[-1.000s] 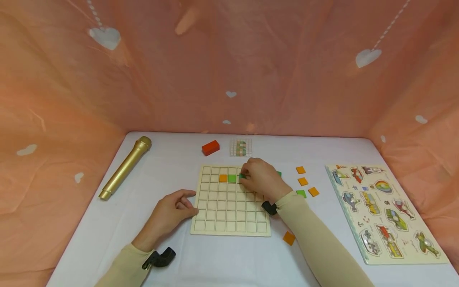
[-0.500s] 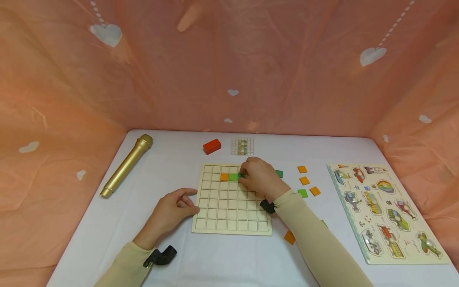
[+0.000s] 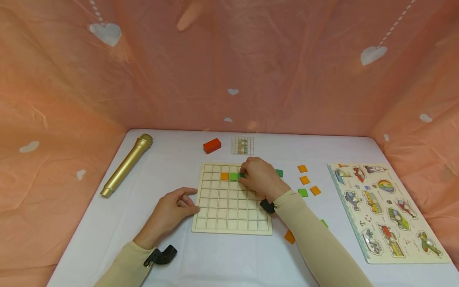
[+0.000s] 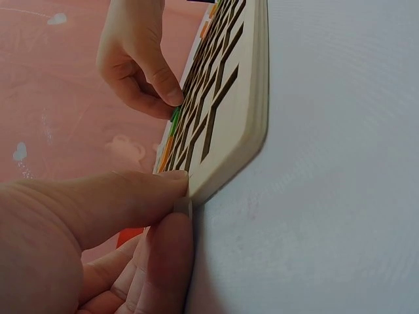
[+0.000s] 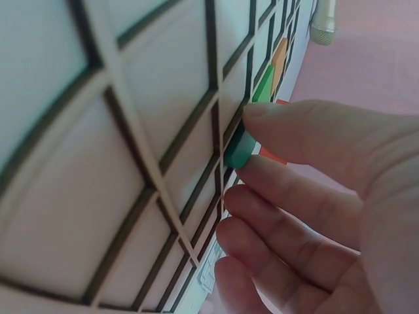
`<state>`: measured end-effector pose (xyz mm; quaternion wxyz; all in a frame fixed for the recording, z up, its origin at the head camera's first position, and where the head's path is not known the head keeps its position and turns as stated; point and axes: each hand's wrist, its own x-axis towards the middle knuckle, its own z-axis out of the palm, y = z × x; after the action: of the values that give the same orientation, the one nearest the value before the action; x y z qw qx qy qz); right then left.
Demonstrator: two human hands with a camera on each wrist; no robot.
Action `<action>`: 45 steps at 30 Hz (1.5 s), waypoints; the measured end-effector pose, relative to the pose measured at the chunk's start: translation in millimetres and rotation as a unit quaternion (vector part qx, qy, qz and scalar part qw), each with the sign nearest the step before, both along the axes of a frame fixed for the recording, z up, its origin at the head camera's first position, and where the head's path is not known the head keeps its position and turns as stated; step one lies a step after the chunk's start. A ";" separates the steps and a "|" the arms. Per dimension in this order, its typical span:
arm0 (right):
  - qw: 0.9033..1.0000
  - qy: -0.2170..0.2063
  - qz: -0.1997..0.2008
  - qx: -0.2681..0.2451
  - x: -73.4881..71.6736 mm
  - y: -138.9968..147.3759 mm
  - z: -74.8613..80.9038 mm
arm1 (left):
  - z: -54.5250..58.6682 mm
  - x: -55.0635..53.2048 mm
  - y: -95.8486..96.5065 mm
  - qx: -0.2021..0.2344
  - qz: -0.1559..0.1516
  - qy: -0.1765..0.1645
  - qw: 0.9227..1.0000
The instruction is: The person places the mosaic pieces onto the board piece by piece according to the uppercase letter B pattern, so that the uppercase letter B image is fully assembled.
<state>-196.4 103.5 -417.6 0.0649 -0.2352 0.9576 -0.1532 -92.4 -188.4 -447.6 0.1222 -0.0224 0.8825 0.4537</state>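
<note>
A wooden grid board [image 3: 232, 214] lies flat on the white table. My left hand [image 3: 168, 211] holds the board's left edge; in the left wrist view its thumb [image 4: 131, 196] lies against that edge with a finger close by. Over the board's upper rows, my right hand [image 3: 263, 179] pinches a dark green square tile [image 5: 241, 149] between thumb and forefinger, at a grid cell. Directly left of it, a light green tile [image 3: 233, 176] and an orange tile [image 3: 224, 176] sit in neighbouring cells of the same row.
Loose orange tiles [image 3: 305, 180] and green tiles [image 3: 303, 193] lie right of the board. Behind it are a red block [image 3: 212, 146] and a small pattern card [image 3: 242, 145]. A gold microphone [image 3: 127, 165] lies left, a picture puzzle board [image 3: 383, 213] right.
Both hands keep almost the same places, the right still at the dark green tile. The whole view has shifted slightly.
</note>
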 end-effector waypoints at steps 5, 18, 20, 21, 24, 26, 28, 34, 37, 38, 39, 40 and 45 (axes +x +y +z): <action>1.000 -0.008 -0.010 -0.002 0.7 -1.5 -2.1 | 0.2 -0.9 -0.1 -0.001 -0.002 0.000 1.000; 1.000 0.001 -0.012 0.004 3.8 -3.0 4.2 | 0.4 -1.3 -1.4 -0.007 0.004 0.004 1.000; 1.000 0.001 -0.015 0.001 4.8 -1.5 5.6 | 1.1 -1.7 -0.4 -0.004 0.003 0.003 1.000; 1.000 0.000 -0.019 0.002 5.6 -0.5 6.0 | 1.2 -2.0 0.3 -0.002 0.001 0.002 1.000; 1.000 -0.004 -0.028 0.004 8.3 2.5 5.8 | 0.5 -1.8 2.1 -0.003 -0.006 0.000 1.000; 1.000 -0.010 -0.030 0.001 9.4 3.1 5.3 | 0.3 -1.3 2.4 -0.005 -0.004 0.000 1.000; 0.999 -0.016 -0.028 -0.003 9.8 2.6 4.4 | 0.1 -0.8 2.0 -0.008 0.000 0.000 1.000; 0.999 -0.027 -0.033 -0.006 12.4 4.3 6.0 | -0.3 -0.7 1.0 -0.005 0.001 0.000 1.000; 0.998 -0.028 -0.045 -0.023 16.0 11.4 9.2 | -0.3 -0.5 1.2 -0.004 0.000 0.001 1.000; 0.998 -0.028 -0.051 -0.030 17.6 15.2 9.9 | -0.2 -0.4 1.2 -0.004 0.000 0.001 1.000; 0.997 -0.028 -0.055 -0.037 19.3 19.7 10.1 | -0.2 -0.4 1.3 -0.004 0.000 0.001 1.000; 0.997 -0.028 -0.061 -0.044 21.0 24.7 10.2 | 0.0 -0.3 1.3 -0.004 0.000 0.000 1.000; 0.994 -0.030 -0.096 -0.053 28.3 57.0 9.4 | 0.4 -0.3 0.5 -0.002 0.001 0.000 1.000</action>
<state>-168.1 160.5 -408.2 0.0657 -0.1408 0.9638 -0.2166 -92.7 -187.9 -447.2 0.1218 -0.0234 0.8834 0.4518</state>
